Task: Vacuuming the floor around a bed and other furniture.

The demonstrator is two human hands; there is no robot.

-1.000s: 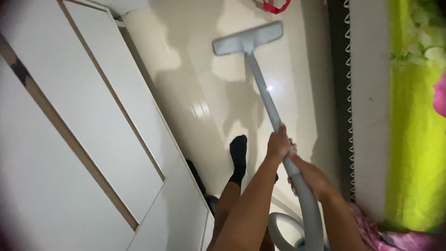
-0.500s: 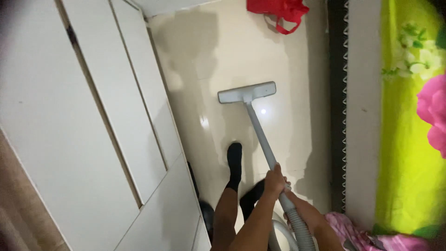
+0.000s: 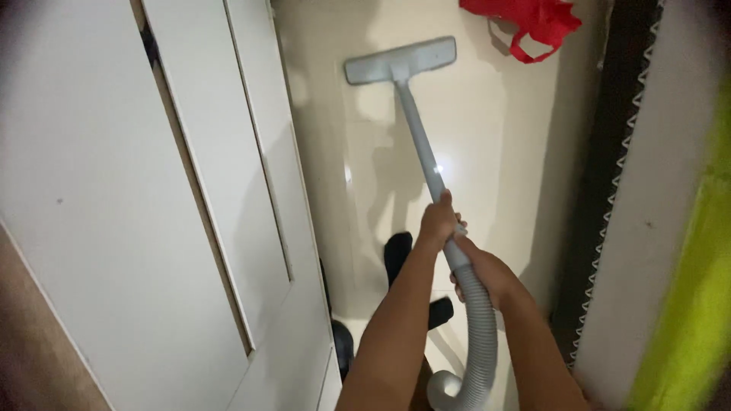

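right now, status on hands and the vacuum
Left hand and right hand both gripping vacuum wand. Floor head flat on tile. Red bag just ahead.

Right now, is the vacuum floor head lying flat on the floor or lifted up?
Flat, as far as the view shows: the floor head lies level on the tiled floor, with no gap visible under it.

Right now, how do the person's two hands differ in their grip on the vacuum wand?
The left hand grips higher, on the rigid grey vacuum wand, nearer the floor head; the right hand sits lower, where the wand meets the ribbed hose. The left hand shows its back and knuckles; the right hand is partly hidden behind the tube. Both are closed around the same tube.
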